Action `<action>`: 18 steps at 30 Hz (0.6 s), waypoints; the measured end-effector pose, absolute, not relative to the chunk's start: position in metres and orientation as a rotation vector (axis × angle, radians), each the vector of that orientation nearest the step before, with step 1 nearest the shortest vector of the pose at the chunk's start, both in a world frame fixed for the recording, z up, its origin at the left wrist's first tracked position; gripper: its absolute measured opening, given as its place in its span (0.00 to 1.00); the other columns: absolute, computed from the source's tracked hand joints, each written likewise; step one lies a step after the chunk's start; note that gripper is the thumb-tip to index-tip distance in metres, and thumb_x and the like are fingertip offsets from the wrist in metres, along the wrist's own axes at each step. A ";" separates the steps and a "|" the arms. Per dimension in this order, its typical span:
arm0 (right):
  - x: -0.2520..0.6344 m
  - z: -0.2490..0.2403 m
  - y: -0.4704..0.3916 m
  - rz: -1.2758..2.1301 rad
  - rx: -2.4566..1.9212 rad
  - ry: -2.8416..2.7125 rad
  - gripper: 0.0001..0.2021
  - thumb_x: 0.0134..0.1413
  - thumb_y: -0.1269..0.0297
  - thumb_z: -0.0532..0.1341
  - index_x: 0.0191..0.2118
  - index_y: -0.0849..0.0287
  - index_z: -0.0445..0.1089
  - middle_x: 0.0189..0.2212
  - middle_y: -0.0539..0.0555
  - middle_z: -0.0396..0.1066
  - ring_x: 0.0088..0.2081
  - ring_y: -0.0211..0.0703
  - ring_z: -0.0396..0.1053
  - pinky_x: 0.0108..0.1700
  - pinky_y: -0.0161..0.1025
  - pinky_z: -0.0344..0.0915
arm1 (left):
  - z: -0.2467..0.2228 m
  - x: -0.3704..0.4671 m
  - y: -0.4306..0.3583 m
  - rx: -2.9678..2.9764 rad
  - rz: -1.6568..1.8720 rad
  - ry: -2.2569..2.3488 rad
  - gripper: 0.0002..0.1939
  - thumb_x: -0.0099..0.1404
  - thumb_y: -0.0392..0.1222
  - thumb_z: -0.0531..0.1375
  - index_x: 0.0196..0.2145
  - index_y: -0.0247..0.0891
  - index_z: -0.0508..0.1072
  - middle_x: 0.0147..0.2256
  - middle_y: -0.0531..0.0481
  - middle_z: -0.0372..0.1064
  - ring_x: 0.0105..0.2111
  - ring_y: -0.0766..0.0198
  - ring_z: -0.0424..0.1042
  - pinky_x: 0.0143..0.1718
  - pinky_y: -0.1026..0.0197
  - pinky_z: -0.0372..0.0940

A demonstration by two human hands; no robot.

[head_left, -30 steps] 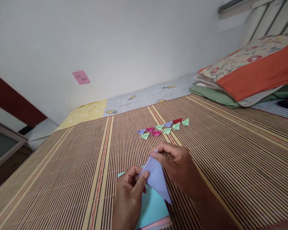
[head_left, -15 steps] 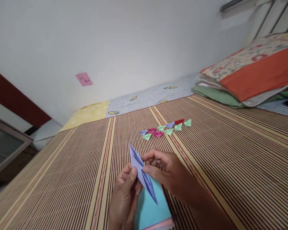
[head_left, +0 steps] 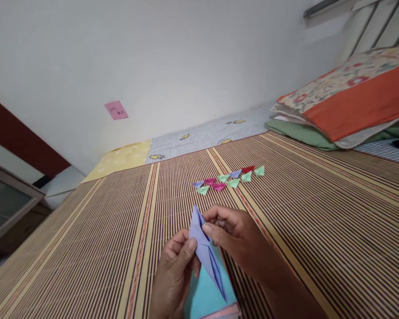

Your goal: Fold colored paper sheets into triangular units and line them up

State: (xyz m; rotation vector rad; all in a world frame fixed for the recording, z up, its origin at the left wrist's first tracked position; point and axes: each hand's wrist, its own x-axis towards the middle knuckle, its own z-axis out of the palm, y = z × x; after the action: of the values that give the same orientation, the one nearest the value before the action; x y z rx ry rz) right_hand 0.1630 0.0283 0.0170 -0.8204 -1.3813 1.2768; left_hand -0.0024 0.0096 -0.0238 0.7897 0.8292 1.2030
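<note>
A folded purple paper (head_left: 204, 251), long and pointed at both ends, is held up between my two hands. My left hand (head_left: 176, 263) pinches its left edge near the middle, thumb on the face toward me. On the other side, my right hand (head_left: 231, 230) grips the upper right edge between thumb and fingers, where the folds part. Below lies a stack of coloured paper with a turquoise sheet (head_left: 202, 290) on top, partly covered by my left hand and the folded piece.
Several small folded paper pieces (head_left: 233, 183) in green, pink, purple and red lie in two rows on the striped mat (head_left: 103, 239). Folded bedding (head_left: 349, 102) is piled at the right. A pink note (head_left: 116, 110) is stuck on the white wall.
The purple paper has shifted slightly right and turned more upright, its face showing wider. My left hand has moved a little right with it; my right fingers sit higher along its edge.
</note>
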 end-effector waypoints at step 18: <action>0.170 0.018 0.030 1.255 -0.871 -1.327 0.04 0.59 0.65 0.64 0.36 0.60 0.74 0.23 0.45 0.66 0.26 0.34 0.64 0.28 0.32 0.61 | -0.021 -0.001 0.010 0.835 1.148 0.909 0.18 0.58 0.50 0.73 0.27 0.34 0.74 0.18 0.56 0.65 0.16 0.75 0.56 0.20 0.71 0.51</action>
State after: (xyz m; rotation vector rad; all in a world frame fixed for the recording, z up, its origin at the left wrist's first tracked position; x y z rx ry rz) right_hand 0.1698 0.0298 0.0175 -0.8710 -1.3267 1.2550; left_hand -0.0008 0.0096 -0.0215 0.8349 0.9087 1.1481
